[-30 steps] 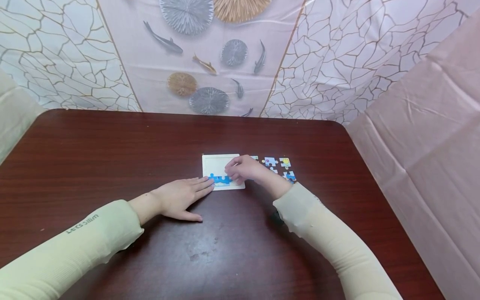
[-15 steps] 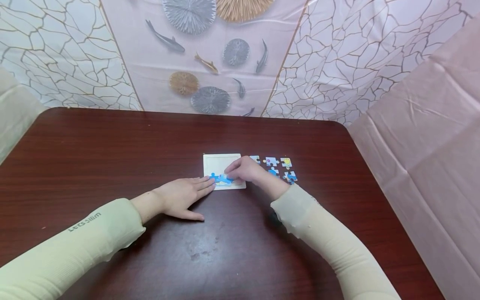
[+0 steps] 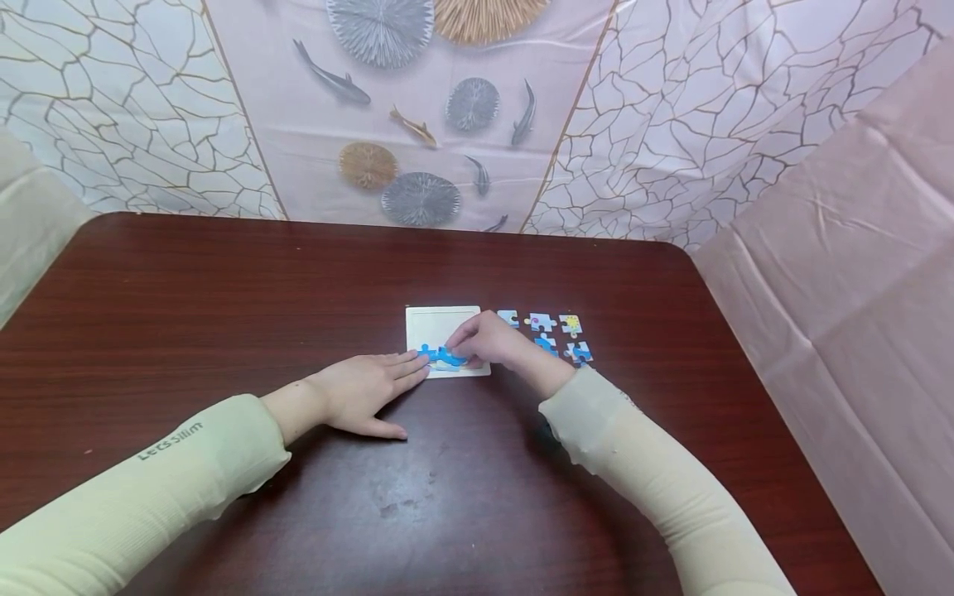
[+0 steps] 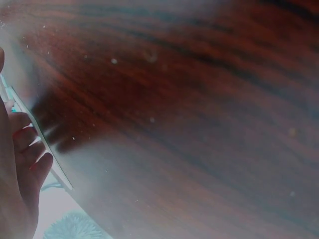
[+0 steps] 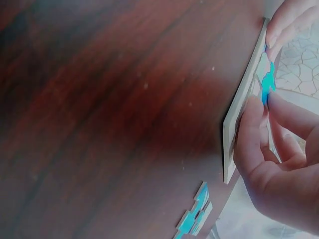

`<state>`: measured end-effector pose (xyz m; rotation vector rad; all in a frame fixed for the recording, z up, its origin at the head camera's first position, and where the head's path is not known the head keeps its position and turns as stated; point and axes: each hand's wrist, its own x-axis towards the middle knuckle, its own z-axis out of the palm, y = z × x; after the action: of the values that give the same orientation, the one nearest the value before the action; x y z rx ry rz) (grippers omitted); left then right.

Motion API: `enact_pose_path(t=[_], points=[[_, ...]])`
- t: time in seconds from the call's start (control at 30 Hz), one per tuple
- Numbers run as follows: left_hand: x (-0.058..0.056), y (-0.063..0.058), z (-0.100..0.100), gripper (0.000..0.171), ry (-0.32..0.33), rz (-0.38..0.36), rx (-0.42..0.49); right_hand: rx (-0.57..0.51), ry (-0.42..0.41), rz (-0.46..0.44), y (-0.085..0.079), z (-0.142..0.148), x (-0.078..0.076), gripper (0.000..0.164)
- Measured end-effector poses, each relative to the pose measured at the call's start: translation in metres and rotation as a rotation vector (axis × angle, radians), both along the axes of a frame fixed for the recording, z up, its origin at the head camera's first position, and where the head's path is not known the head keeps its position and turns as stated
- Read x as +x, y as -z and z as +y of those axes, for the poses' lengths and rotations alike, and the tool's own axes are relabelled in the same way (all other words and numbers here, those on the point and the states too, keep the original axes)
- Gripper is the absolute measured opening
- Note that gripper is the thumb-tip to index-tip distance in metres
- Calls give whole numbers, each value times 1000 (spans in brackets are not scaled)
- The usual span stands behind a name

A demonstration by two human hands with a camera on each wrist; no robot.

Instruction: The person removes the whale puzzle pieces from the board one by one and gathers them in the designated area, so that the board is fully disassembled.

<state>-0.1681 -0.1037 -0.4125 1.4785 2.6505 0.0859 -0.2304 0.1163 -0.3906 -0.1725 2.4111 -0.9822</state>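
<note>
A white puzzle tray (image 3: 447, 321) lies flat on the table, with blue jigsaw pieces along its near side. My left hand (image 3: 365, 393) rests flat, its straight fingertips on the tray's near left corner, partly covering a blue piece there. Over the tray's near right part, my right hand (image 3: 492, 339) pinches a blue puzzle piece (image 5: 268, 82) between thumb and fingers. That piece appears slightly raised above the tray in the right wrist view. The right hand's fingers hide the tray's right end. The left wrist view shows only the left hand's fingers (image 4: 30, 144) along the tray edge.
To the right of the tray lie several loose puzzle pieces, among them a piece with a yellow sun (image 3: 570, 324), a pale one with a pink swirl (image 3: 541, 322) and a blue one (image 3: 578, 353). The dark wooden table (image 3: 224, 314) meets patterned cloth (image 3: 417, 132) at the back.
My right fingers have closed together at the piece over the tray's near side, and the piece's angle has shifted a little. My left hand stays in place on the tray corner.
</note>
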Motion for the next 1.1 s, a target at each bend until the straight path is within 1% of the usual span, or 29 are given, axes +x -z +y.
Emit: enact_pose_path(t=[0.13,0.33,0.5,0.63,0.87,1.1], points=[[0,0,1,82,-2,-5,-7,-22,-12,-9,-2,6,-1,18],[0,1,1,82,-12,-26,-23,-40,3,-64,-5,15,-5,19],[0,1,1,82,-13,-23,-22,-46,14,-90,-5,24,-7,20],[0,1,1,82,-9,-10,-18,-46,17,-100,-8,31,-8,22],[1,0,0,82,-4,0,-12,-13,9,-88,-14,44,-9,19],[0,1,1,82,-21,-21,-30,-13,3,-78,-17,57,-9,20]])
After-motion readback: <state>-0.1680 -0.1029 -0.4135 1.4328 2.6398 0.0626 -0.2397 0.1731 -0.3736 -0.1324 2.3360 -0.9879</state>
